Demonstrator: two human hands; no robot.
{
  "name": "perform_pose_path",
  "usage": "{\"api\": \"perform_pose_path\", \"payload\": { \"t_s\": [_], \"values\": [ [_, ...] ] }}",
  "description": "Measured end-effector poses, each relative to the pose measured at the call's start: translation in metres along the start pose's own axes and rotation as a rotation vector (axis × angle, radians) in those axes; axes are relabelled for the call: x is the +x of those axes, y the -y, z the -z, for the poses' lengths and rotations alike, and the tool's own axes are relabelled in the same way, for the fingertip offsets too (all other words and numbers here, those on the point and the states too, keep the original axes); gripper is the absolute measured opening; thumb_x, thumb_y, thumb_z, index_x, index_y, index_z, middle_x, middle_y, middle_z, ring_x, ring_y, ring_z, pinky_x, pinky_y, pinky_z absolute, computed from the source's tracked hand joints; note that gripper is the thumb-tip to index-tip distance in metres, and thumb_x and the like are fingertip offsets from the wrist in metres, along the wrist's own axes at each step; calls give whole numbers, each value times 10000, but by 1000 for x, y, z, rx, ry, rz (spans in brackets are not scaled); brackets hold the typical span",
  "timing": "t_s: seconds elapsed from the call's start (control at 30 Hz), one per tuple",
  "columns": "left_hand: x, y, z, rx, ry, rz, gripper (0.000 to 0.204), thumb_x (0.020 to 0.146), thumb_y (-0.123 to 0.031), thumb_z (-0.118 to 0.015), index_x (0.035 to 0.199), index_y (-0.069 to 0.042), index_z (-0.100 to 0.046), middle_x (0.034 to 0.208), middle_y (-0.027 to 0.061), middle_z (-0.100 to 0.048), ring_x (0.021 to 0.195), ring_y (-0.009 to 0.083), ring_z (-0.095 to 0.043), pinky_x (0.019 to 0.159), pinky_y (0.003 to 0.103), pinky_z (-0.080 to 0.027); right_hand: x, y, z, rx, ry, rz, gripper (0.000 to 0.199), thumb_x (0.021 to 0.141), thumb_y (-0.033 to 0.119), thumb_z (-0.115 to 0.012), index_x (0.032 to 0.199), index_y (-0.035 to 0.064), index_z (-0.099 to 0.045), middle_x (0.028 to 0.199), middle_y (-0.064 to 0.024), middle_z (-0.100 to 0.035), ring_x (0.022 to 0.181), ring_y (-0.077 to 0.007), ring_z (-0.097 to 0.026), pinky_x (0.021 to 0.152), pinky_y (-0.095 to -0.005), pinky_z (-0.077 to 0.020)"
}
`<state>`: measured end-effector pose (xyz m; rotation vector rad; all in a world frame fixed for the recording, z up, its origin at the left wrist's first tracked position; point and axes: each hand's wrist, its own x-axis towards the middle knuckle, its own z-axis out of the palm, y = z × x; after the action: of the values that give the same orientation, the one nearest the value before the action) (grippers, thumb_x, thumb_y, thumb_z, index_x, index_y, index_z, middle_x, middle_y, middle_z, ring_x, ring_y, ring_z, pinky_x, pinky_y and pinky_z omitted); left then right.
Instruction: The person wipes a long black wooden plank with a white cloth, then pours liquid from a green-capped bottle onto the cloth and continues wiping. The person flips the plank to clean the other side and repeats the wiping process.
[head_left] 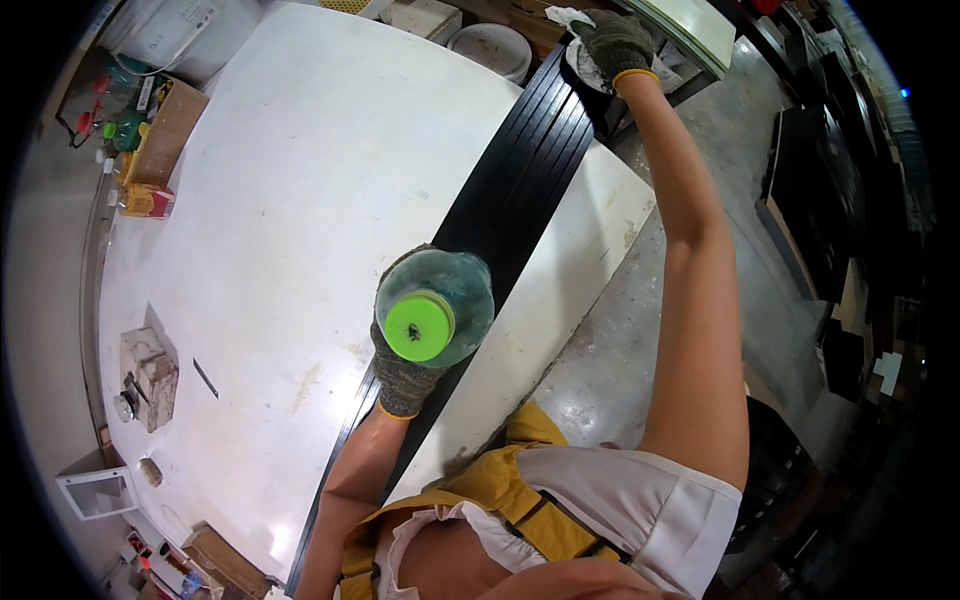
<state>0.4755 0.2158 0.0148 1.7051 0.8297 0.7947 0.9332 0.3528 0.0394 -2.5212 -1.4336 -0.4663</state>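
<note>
1. The left hand (405, 372), in a grey knit glove with a yellow cuff, sits just below the centre of the frame, its fingers wrapped around a clear plastic bottle (452, 295) with a bright green cap (418, 327).
2. The bottle points up at the camera, so the cap and shoulder hide most of its body and most of the gloved fingers behind it; what is inside cannot be made out. A small dark mark sits in the middle of the cap, too small to identify.
3. The bottle hangs over a long stack of black strips (520, 190) that runs diagonally from the lower left to the upper right across a white table (300, 180). Whether the bottle touches the strips is hidden.
4. The right hand (615, 42), gloved the same way, is stretched to the top of the frame at the far end of the strips. Its fingers are clenched on a crumpled white cloth (580, 48), most of which is covered by the glove.
5. At the left edge of the table a small grey block (148, 375) and a cardboard box (160, 130) are warped by the lens; the small items around them are too blurred to name.
6. A white round lid or bucket (490, 45) shows at the top, partly cut off behind the table edge.
7. On the right, dark panels (800, 200) on the concrete floor fade into the black rim of the frame.
</note>
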Motion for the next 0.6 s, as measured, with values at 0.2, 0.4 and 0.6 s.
{"api": "perform_pose_path", "payload": {
  "t_s": [0.2, 0.4, 0.6],
  "values": [
    [-3, -5, 5, -221, -29, 122, 780, 711, -117, -866, 1380, -38, -473, 1299, 115, -583, 1131, 224, -616, 964, 348, -539, -131, 52, 33, 187, -71, 595, 379, 841, 301, -706, 1214, 237, -680, 1273, -50, -656, 1165, -279, -595, 958, -429, -485],
    [0, -8, 2, -262, -1, 86, 776, 731, -107, -850, 1394, -44, -451, 1349, 116, -545, 1153, 231, -607, 998, 357, -528, -75, 8, 2, 152, -91, 340, 369, 900, 386, -659, 1221, 206, -680, 1141, -100, -707, 1024, -302, -660, 927, -429, -499],
    [3, -1, 6, -185, 57, 112, 757, 735, -105, -845, 1386, -45, -463, 1354, 100, -543, 1182, 213, -585, 1012, 351, -513, -7, -25, -17, 228, -14, -10, 415, 939, 466, -577, 1177, 149, -701, 1160, -141, -697, 1098, -363, -639, 920, -457, -497]
  ]
}}
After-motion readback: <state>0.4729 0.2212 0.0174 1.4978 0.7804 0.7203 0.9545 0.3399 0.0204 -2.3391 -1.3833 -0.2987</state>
